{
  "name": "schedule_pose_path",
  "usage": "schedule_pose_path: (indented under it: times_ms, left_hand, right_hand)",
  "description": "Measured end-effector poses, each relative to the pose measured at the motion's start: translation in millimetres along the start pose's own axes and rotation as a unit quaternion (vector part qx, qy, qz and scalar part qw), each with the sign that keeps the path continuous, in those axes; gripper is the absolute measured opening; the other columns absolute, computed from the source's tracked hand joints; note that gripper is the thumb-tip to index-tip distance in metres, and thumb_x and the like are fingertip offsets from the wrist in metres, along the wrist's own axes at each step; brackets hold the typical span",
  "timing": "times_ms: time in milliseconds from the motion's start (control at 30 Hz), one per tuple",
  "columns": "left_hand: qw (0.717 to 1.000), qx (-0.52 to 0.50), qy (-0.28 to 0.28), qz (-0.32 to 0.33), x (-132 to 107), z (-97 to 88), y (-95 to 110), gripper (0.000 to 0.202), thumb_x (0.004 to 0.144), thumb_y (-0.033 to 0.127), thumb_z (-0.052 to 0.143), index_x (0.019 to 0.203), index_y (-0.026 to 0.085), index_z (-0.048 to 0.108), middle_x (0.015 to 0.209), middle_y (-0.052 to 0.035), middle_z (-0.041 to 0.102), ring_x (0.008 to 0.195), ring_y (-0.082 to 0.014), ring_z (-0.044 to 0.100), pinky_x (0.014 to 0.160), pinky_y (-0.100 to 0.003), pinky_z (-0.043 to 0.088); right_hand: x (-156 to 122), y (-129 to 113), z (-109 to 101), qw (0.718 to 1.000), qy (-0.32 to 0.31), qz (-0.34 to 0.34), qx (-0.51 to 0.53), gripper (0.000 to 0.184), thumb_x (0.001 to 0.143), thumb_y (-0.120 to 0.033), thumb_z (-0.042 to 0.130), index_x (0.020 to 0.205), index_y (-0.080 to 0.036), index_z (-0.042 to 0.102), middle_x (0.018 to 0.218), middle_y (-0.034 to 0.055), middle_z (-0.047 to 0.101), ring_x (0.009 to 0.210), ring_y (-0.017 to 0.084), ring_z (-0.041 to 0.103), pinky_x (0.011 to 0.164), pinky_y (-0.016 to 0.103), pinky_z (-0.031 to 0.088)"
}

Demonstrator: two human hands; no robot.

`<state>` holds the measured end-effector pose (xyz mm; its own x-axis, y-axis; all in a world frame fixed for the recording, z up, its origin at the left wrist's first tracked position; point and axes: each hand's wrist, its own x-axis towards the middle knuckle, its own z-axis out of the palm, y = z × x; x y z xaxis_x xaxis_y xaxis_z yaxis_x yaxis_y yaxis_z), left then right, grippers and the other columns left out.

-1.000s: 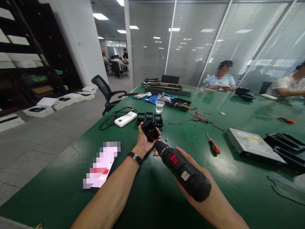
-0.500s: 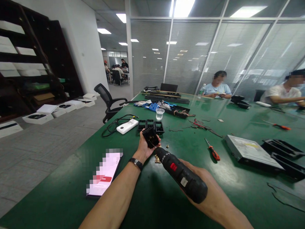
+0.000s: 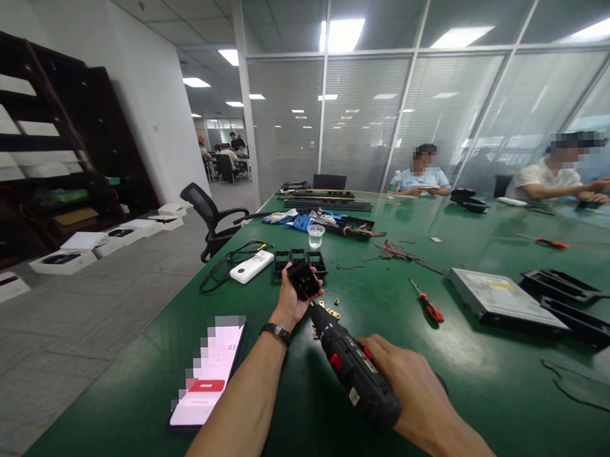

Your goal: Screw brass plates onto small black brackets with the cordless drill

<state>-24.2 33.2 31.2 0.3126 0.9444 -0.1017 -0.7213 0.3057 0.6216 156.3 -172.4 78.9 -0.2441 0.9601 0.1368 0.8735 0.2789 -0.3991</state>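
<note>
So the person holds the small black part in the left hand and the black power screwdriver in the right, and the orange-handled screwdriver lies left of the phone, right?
Not quite. In the head view the orange-handled screwdriver lies on the green table to the right of the hands, far from the phone, which is on the left. The rest holds: the left hand holds the small black part, the right hand the black power screwdriver.
</note>
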Motion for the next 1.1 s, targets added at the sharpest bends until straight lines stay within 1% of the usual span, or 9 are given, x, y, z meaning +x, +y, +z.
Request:
schedule_pose_path:
  times_ms: [100,167,267,367,467,600,767,900,1100]
  left_hand:
    - [0.999,-0.027,0.026,-0.017,5.9,-1.6,-1.3,0.062,0.101,0.061,0.038,0.095,0.01,0.073,0.078,-0.014,0.071,0.072,-0.0249,0.072,0.066,-0.039,0.061]
    - [0.998,-0.042,0.04,-0.018,10.9,-3.1,-1.9,0.066,0.101,0.064,0.036,0.092,0.01,0.071,0.077,-0.0141,0.07,0.072,-0.0251,0.072,0.066,-0.039,0.061]
    - [0.997,-0.046,0.058,-0.007,17.6,-5.3,-1.9,0.071,0.099,0.07,0.034,0.093,0.009,0.07,0.079,-0.0145,0.07,0.072,-0.0246,0.071,0.067,-0.038,0.061]
    - [0.996,-0.055,0.065,0.004,20.5,-6.4,0.0,0.069,0.099,0.07,0.036,0.096,0.009,0.07,0.083,-0.0153,0.071,0.072,-0.0233,0.071,0.067,-0.036,0.061]
    - [0.996,-0.061,0.058,0.008,19.1,-6.3,3.6,0.063,0.1,0.066,0.04,0.098,0.009,0.069,0.083,-0.0137,0.07,0.07,-0.0217,0.07,0.063,-0.034,0.059]
    - [0.997,-0.06,0.053,0.015,16.1,-4.9,8.0,0.053,0.1,0.059,0.047,0.097,0.012,0.069,0.08,-0.0096,0.069,0.067,-0.0188,0.068,0.063,-0.032,0.059]
    - [0.997,-0.057,0.058,0.002,17.6,-4.2,9.1,0.052,0.1,0.06,0.046,0.097,0.013,0.068,0.079,-0.0104,0.067,0.066,-0.0196,0.067,0.059,-0.031,0.058]
    - [0.996,-0.06,0.067,-0.005,21.9,-4.8,7.9,0.055,0.1,0.061,0.045,0.098,0.011,0.067,0.078,-0.0119,0.067,0.067,-0.0199,0.067,0.059,-0.032,0.058]
    - [0.996,-0.054,0.064,-0.002,26.6,-7.8,6.5,0.057,0.1,0.064,0.043,0.097,0.012,0.066,0.076,-0.0102,0.066,0.064,-0.0191,0.065,0.058,-0.031,0.058]
  right_hand:
    - [6.9,4.8,-3.7,1.0,0.014,-0.001,0.024,0.026,0.075,-0.022,0.066,0.101,-0.023,0.066,0.095,0.0064,0.072,0.083,0.024,0.069,0.071,0.032,0.044]
    - [15.7,7.5,-8.4,0.998,0.02,0.006,0.063,0.017,0.073,-0.018,0.066,0.089,-0.023,0.064,0.084,0.0031,0.071,0.075,0.021,0.066,0.066,0.03,0.043]
    - [32.0,7.1,-15.2,0.989,0.021,0.02,0.145,0.003,0.082,-0.021,0.061,0.079,-0.022,0.061,0.072,0.0008,0.068,0.064,0.018,0.059,0.059,0.028,0.041]
    - [44.6,1.4,-17.4,0.983,0.046,0.015,0.175,0.003,0.084,-0.023,0.062,0.085,-0.022,0.064,0.078,0.0016,0.071,0.065,0.017,0.059,0.059,0.027,0.041]
    - [48.8,-5.7,-13.7,0.984,0.035,-0.002,0.175,0.005,0.08,-0.019,0.064,0.084,-0.021,0.064,0.077,0.0016,0.071,0.064,0.016,0.059,0.058,0.027,0.039]
    - [49.3,-11.1,-8.7,0.988,0.017,0.004,0.153,0.012,0.071,-0.013,0.067,0.08,-0.02,0.062,0.073,0.0019,0.069,0.062,0.015,0.057,0.057,0.025,0.036]
    - [56.6,-5.1,-8.5,0.988,0.019,-0.001,0.155,0.009,0.075,-0.017,0.067,0.072,-0.02,0.059,0.068,0.002,0.067,0.058,0.014,0.055,0.053,0.025,0.035]
    - [61.0,3.1,-6.3,0.985,0.028,0.005,0.171,0.009,0.078,-0.021,0.067,0.073,-0.021,0.06,0.069,0.0019,0.068,0.057,0.015,0.055,0.052,0.025,0.035]
    - [60.0,6.4,-1.2,0.983,0.031,0.016,0.181,0.007,0.075,-0.022,0.071,0.076,-0.02,0.065,0.07,0.0037,0.07,0.06,0.016,0.057,0.055,0.026,0.038]
